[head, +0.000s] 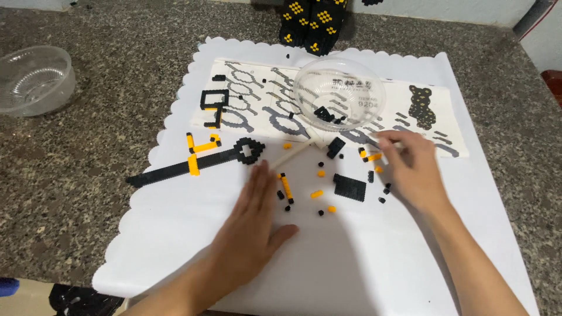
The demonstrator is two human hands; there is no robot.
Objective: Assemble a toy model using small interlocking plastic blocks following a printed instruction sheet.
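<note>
Left of the flat, open left hand (252,225): sword (193,161) mostly built; loose bricks (319,193) remaining beside right hand (413,169), fingers curled, grip unclear.

An empty clear plastic bowl (34,79) is set on the speckled grey stone desk (88,152) at the upper left of the frame. A black block figure with yellow dotted patches (309,22) is seen at the top centre, partly cut off. A dark red object (552,82) is glimpsed at the right edge.
</note>
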